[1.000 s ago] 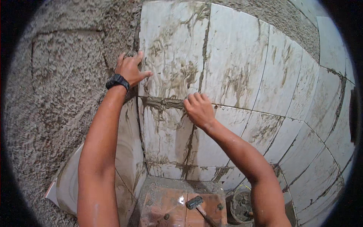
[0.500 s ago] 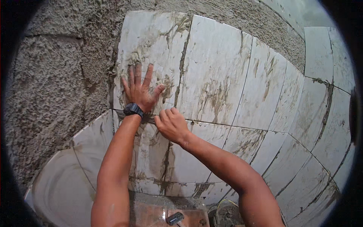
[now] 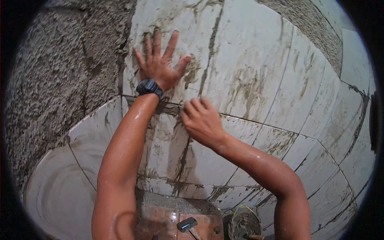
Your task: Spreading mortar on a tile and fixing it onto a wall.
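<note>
My left hand (image 3: 162, 68) presses flat on a white wall tile (image 3: 182, 24), fingers spread and thumb out. Grey mortar smears cover that tile, and a black wristwatch (image 3: 149, 87) is on my left wrist. Below and to its right, my right hand (image 3: 203, 123) is closed, its knuckles by the horizontal joint between the upper and lower tile rows. Whatever its curled fingers may hold is hidden, and their tips are slightly blurred. A mortar-streaked lower tile (image 3: 162, 140) lies under the joint, between my forearms.
Rough grey plaster (image 3: 52, 76) covers the wall at left. Curving tiles (image 3: 96, 124) stand beneath it. A black-headed mallet (image 3: 187, 224) lies on the reddish floor tiles (image 3: 162, 214). Right of it stands a bucket (image 3: 259, 221) of mortar with a wooden-handled tool (image 3: 255, 237).
The view has shifted, so the wall tiles sit higher and the bucket shows more fully. My left hand stays flat on the same tile; my right hand remains closed near the joint.
</note>
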A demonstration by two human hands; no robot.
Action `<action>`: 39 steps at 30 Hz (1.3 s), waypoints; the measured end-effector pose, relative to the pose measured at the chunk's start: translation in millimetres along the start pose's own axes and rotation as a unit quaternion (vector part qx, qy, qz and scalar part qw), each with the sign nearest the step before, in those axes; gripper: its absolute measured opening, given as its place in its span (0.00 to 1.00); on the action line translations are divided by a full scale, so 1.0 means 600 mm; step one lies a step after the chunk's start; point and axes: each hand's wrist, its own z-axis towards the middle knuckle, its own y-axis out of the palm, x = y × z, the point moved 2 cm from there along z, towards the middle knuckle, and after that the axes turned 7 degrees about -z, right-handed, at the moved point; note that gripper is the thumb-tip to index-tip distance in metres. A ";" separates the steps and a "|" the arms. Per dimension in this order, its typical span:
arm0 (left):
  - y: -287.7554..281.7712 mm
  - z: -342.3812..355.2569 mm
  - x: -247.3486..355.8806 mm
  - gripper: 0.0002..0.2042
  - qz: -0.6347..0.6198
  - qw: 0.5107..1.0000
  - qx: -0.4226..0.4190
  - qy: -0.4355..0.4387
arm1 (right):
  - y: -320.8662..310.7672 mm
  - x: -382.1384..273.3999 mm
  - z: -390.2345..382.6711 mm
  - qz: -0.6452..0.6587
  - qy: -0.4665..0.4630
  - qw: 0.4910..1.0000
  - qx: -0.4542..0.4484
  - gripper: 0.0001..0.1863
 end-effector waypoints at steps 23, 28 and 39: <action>0.017 0.006 -0.010 0.39 -0.021 0.999 0.043 0.012 | 0.000 -0.013 0.035 0.009 -0.009 1.000 0.004 0.05; 0.009 0.005 -0.008 0.40 -0.008 1.000 0.029 0.009 | -0.005 -0.011 0.020 -0.002 -0.010 1.000 0.028 0.05; 0.005 0.004 -0.005 0.39 -0.015 1.000 0.020 0.006 | 0.006 0.005 -0.021 -0.014 0.059 0.998 0.004 0.04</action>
